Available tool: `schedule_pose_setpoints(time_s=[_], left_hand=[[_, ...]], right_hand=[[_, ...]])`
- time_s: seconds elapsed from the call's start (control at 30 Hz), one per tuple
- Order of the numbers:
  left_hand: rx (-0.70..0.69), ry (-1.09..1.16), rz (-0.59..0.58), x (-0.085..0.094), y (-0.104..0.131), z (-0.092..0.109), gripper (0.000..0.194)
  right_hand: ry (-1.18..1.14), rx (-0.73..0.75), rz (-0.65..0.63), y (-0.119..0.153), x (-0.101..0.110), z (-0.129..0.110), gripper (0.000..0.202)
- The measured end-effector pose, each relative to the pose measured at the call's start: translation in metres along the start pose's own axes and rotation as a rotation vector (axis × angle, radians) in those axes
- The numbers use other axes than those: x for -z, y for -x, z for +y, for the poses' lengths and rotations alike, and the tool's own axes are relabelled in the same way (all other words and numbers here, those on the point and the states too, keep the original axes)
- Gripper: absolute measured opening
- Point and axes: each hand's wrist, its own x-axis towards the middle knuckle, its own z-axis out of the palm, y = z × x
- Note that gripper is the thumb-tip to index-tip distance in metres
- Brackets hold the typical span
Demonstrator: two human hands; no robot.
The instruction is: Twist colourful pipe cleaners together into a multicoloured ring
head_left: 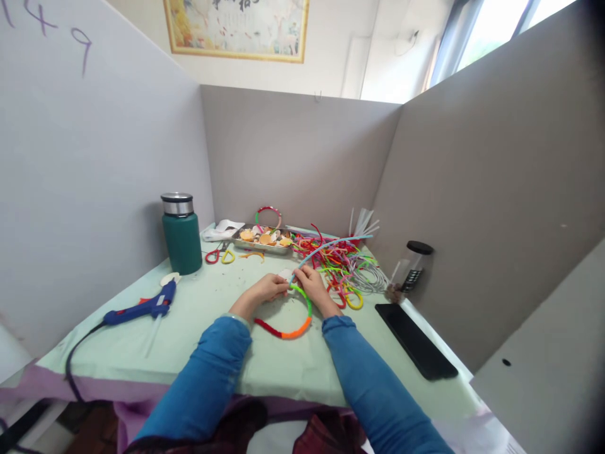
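In the head view, a curved hoop wrapped in red, orange and bright green fuzzy sections hangs low over the table in front of me. My left hand is closed in a pinch at the hoop's upper end, near the green section. Close beside it, my right hand pinches a light blue pipe cleaner where it meets the hoop. The pipe cleaner's long free end sweeps up and to the right. My fingers partly hide the hoop's upper left part and the exact join.
Behind my hands are a metal tray of shell-like pieces and a pile of coloured pipe cleaners. A blue glue gun and green bottle stand left. A black phone and clear jar are right. Grey partitions enclose the table.
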Motion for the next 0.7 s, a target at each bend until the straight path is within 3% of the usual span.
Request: schedule_pose_setpoints(time_s=[0.4,0.7], left_hand=[[-0.049,-0.081,-0.061,-0.001,0.003,0.002,0.026],[-0.069,-0.216,-0.036,-0.002,0.001,0.002,0.033]], right_hand=[[-0.058,-0.04,-0.038,-0.001,-0.003,0.01,0.031],[-0.109,-0.051,-0.032,-0.001,-0.003,0.012,0.031]])
